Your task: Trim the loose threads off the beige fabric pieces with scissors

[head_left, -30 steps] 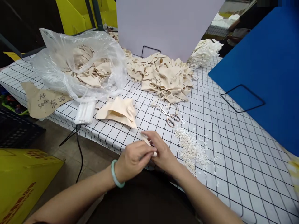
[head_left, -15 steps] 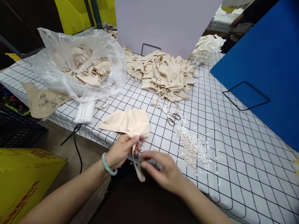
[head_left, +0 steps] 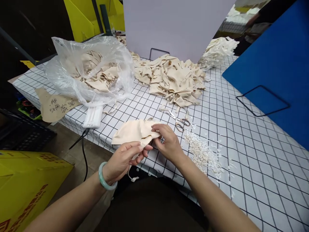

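A beige fabric piece [head_left: 127,131] lies near the table's front edge, partly lifted at its right side. My left hand [head_left: 123,161], with a pale green bangle on its wrist, pinches the near edge of the cloth between thumb and fingers. A thin strip end [head_left: 133,178] dangles below that hand. My right hand [head_left: 167,141] is closed on the cloth's right edge, thumb beneath and fingers on top. Just beyond it lie scissors [head_left: 178,120] with dark handles, their blades pointing away to the left.
Small white and beige snippets [head_left: 204,153] are scattered to the right. Behind are a heap of beige cloth pieces [head_left: 176,77] and a plastic bag [head_left: 58,75] of more. A white power bank [head_left: 93,116] with a cable and a brown paper pattern [head_left: 55,109] lie left. A blue panel [head_left: 267,67] stands right.
My right hand has moved up from beside the dangling strip and taken hold of the cloth's right edge. The cloth is now folded up there. My left hand keeps its pinch.
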A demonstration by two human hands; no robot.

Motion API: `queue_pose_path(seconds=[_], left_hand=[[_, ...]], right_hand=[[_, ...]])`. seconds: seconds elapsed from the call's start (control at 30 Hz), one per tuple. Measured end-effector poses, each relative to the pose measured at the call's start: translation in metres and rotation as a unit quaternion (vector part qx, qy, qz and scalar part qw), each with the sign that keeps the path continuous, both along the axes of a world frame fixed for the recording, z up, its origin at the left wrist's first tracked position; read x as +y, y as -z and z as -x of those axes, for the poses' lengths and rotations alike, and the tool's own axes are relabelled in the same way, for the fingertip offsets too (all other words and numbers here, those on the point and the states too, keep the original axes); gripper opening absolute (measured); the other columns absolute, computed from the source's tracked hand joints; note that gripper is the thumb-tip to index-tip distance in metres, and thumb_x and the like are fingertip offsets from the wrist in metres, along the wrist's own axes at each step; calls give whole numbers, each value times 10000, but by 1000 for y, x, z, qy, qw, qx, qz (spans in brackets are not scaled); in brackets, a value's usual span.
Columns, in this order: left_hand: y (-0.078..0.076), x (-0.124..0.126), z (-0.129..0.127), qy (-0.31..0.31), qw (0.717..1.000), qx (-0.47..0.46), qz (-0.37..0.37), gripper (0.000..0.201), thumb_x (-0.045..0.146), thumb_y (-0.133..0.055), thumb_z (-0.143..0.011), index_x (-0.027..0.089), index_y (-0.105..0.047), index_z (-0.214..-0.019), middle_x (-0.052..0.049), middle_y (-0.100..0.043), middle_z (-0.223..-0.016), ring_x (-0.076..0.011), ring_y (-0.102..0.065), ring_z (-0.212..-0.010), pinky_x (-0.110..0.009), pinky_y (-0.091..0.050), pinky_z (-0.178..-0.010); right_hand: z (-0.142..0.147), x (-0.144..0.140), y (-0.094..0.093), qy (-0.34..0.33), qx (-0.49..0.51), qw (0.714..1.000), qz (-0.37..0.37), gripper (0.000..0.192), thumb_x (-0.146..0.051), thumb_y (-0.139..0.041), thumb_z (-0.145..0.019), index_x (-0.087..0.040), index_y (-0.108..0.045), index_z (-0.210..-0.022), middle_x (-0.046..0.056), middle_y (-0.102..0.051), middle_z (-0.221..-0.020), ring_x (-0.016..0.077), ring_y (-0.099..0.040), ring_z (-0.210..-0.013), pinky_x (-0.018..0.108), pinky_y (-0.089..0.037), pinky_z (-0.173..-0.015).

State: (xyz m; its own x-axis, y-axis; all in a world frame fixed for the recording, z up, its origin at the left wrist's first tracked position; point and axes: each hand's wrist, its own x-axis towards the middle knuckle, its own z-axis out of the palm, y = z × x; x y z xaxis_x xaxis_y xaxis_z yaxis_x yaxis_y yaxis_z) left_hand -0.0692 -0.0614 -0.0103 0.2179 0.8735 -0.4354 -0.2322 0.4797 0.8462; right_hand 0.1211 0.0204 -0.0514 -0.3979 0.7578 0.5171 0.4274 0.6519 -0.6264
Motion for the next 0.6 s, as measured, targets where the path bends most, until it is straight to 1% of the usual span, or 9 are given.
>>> queue_pose_path(seconds=[0.07, 0.17, 0.23, 0.33, 0.4, 0.47, 0.5, 0.53, 0.6], left_hand=[[-2, 0, 0, 4, 993, 88, -81, 342, 424, -566, -930, 153, -773, -961, -70, -587, -857, -138, -493, -702, -252, -394, -570], [-5, 5, -4, -43, 926, 241, -287, 281, 352, -559, -952, 182, -762, -860, -99, -589, -1064, -241, -539, -1086, -344, -470, -920], [-5, 14, -9, -64, 908, 231, -344, 284, 320, -538, -971, 180, -732, -819, -101, -584, -1127, -249, -519, -1166, -350, -448, -996], [-3, 35, -10, -106, 946, 107, -287, 301, 315, -529, -976, 162, -674, -762, -68, -584, -1024, -133, -559, -771, -252, -494, -671], [-5, 52, -2, -186, 948, 62, -251, 266, 288, -573, -941, 147, -654, -731, -43, -572, -973, -68, -464, -593, -204, -414, -515], [-13, 67, 11, -268, 925, 63, -263, 235, 230, -593, -900, 134, -634, -690, -30, -566, -933, -45, -432, -549, -183, -376, -480], [-17, 73, 17, -296, 910, 74, -282, 233, 206, -590, -887, 129, -622, -669, -29, -562, -917, -44, -438, -550, -178, -370, -478], [-22, 76, 20, -308, 898, 88, -301, 235, 192, -585, -879, 127, -615, -654, -29, -558, -920, -45, -443, -554, -178, -369, -477], [-26, 79, 19, -287, 894, 114, -324, 233, 201, -582, -885, 130, -623, -667, -30, -548, -962, -47, -444, -563, -184, -377, -476]], right_hand=[[2, -5, 6, 13, -2, 1000, 4, 251, -43, -511, -810, -213, -588, -978, 88, -691, -980, 249, -630, -926, 385, -520, -800], [20, -24, 19, 13, 13, 999, 32, 246, -63, -514, -842, -210, -605, -1018, 86, -697, -955, 239, -637, -892, 369, -531, -781], [38, -38, 25, -35, 38, 995, 79, 261, -77, -485, -882, -199, -616, -1071, 91, -703, -978, 221, -653, -895, 347, -546, -781], [45, -42, 20, -112, 27, 980, 162, 234, -87, -530, -881, -209, -650, -1040, 53, -720, -964, 180, -679, -851, 286, -558, -733], [25, -27, 7, -114, -22, 970, 212, 203, -179, -618, -897, -241, -665, -1085, 14, -738, -1020, 153, -696, -882, 255, -564, -762], [-12, 0, -10, -20, -114, 959, 258, 226, -264, -612, -943, -264, -662, -1163, 3, -735, -1099, 135, -695, -953, 239, -557, -810], [-32, 16, -16, 86, -189, 943, 259, 214, -270, -556, -978, -270, -670, -1159, 0, -734, -1097, 127, -693, -949, 233, -551, -807], [-51, 33, -20, 149, -218, 931, 252, 248, -223, -498, -998, -223, -675, -1171, 52, -721, -1129, 154, -681, -992, 270, -540, -844], [-76, 63, -21, 212, -265, 909, 242, 255, -118, -488, -962, -149, -717, -1068, 122, -707, -1120, 209, -661, -1026, 325, -510, -890]])
